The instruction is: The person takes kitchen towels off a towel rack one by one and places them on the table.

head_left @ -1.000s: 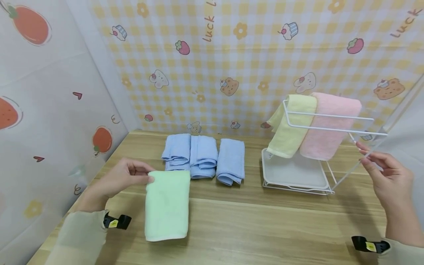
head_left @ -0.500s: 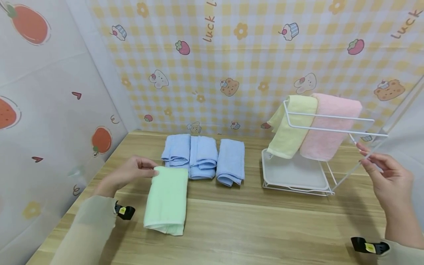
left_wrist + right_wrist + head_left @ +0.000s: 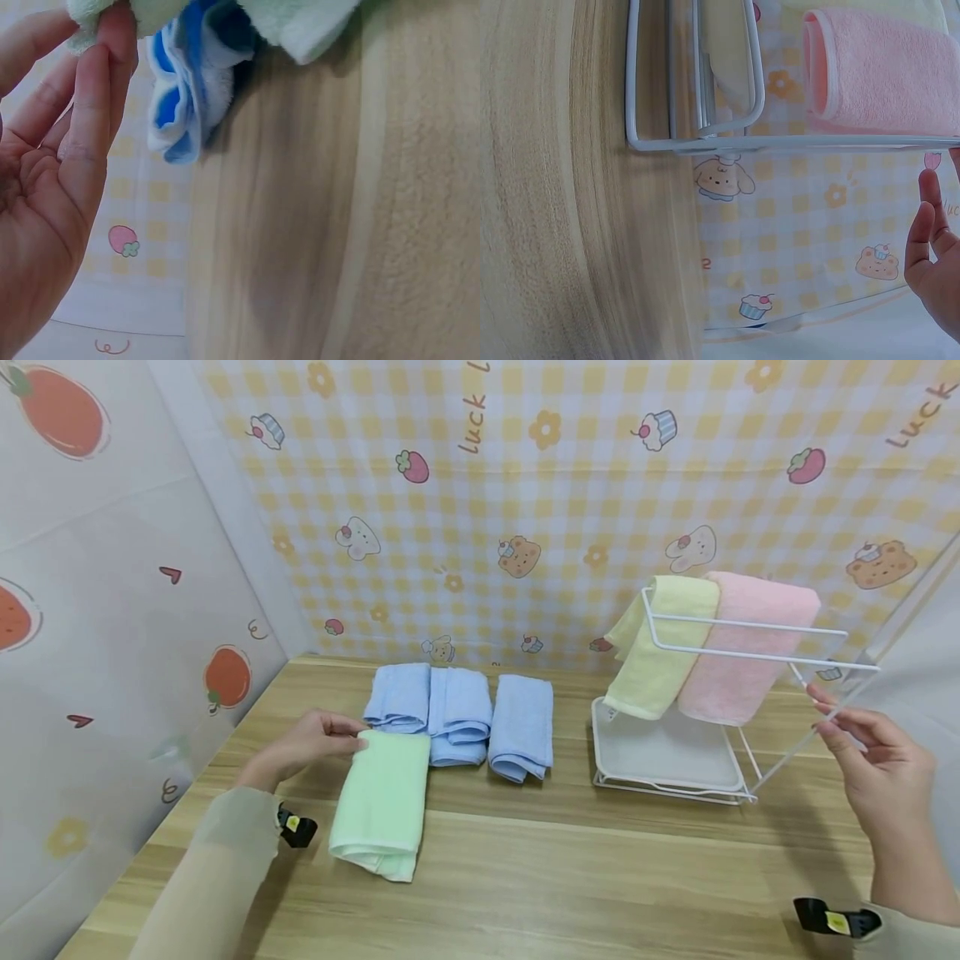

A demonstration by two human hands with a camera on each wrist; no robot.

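Observation:
My left hand (image 3: 311,747) pinches the upper left corner of a folded light green towel (image 3: 382,802), which hangs down over the table and partly covers the leftmost blue towel (image 3: 397,693). In the left wrist view, fingertips and thumb meet on the fluffy green towel (image 3: 161,11). Over at the right, my right hand (image 3: 888,768) grips the slanted side rod of a white wire towel rack (image 3: 750,653) between thumb and fingers. A yellow towel (image 3: 660,681) and a pink towel (image 3: 738,685) drape side by side over the rack's rear bars.
Two more folded blue towels, one in the middle (image 3: 459,697) and one on the right (image 3: 521,718), lie in the row at the table's back. A white tray (image 3: 667,752) forms the rack's base. Behind the wooden table (image 3: 570,877) hangs a checked cloth (image 3: 465,510).
My left hand has moved a little right and toward the back, carrying the green towel over the leftmost blue towel. The green towel's lower edge has swung back. My right hand stays on the rack.

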